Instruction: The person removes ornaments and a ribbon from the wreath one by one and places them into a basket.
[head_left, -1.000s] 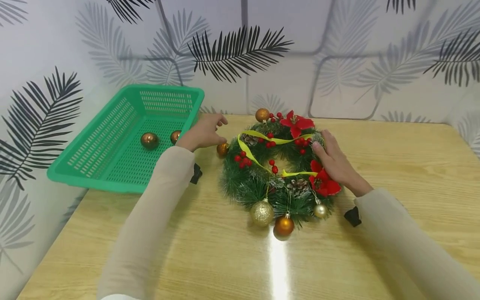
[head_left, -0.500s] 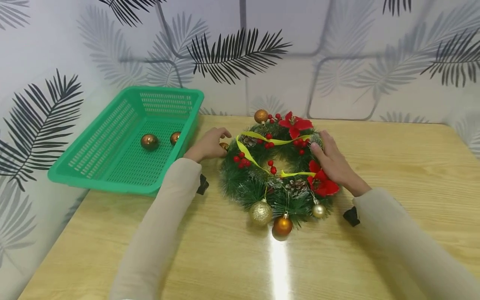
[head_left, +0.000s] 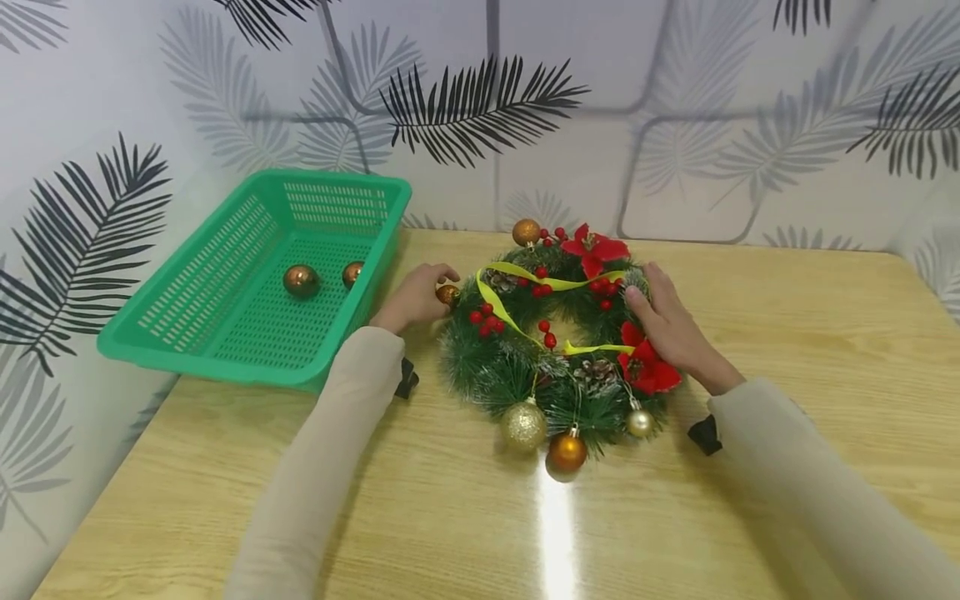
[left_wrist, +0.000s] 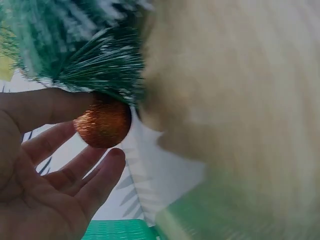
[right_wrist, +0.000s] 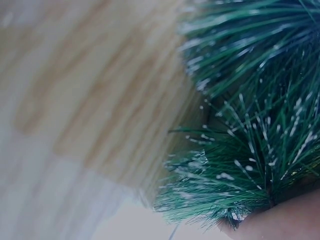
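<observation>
A green pine wreath lies on the table, decked with red poinsettias, red berries, pinecones, a yellow ribbon and hanging baubles. At its left edge my left hand pinches a copper glitter bauble; the left wrist view shows the thumb over it and fingers behind and below. My right hand rests on the wreath's right side, fingers fairly straight along the outer edge and thumb on top. In the right wrist view, frosted needles hide most of that hand.
Left of the wreath stands a green plastic basket with two shiny copper baubles inside. A gold glitter bauble, an orange one and a small pale gold one hang off the wreath's front. A leaf-patterned wall backs the table.
My left hand has come down from beside the basket rim to the bauble at the wreath's left edge and taken hold of it. The right hand and wreath stay put.
</observation>
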